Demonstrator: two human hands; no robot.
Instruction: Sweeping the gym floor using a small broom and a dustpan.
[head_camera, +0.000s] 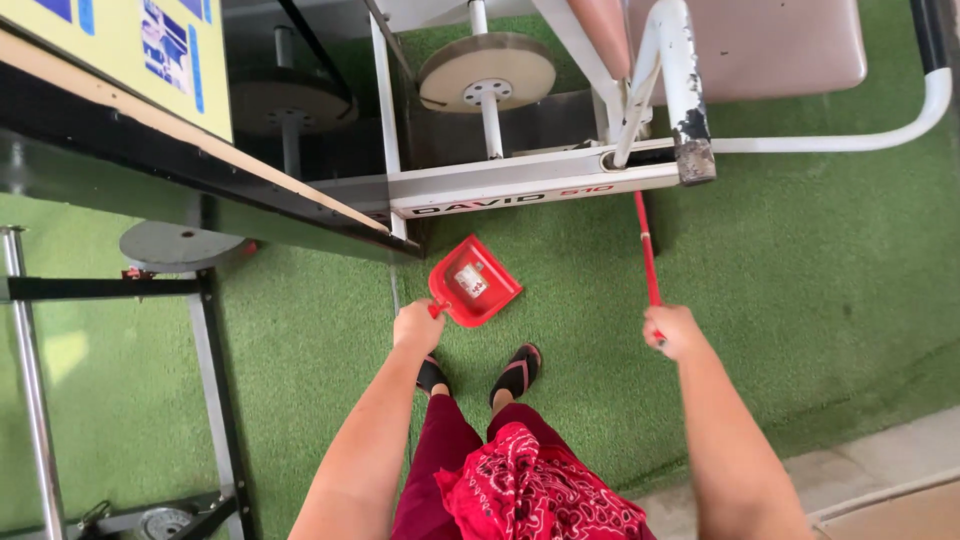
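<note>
Sweeping step: left hand (418, 326) grips red dustpan (474, 283) handle, right hand (676, 331) grips red broom stick (647, 255); next needs dustpan flat on green carpet (820, 280), broom reaching under machine (530, 185)

Maroon trousers (440, 450), red paisley bandana (530, 490), black sandals (517, 372).

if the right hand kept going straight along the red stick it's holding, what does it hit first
Probably the white machine frame. The right hand grips a red stick that runs up toward the frame's bar and disappears near it. Depth is unclear, so the stick's end may sit below the frame.
</note>
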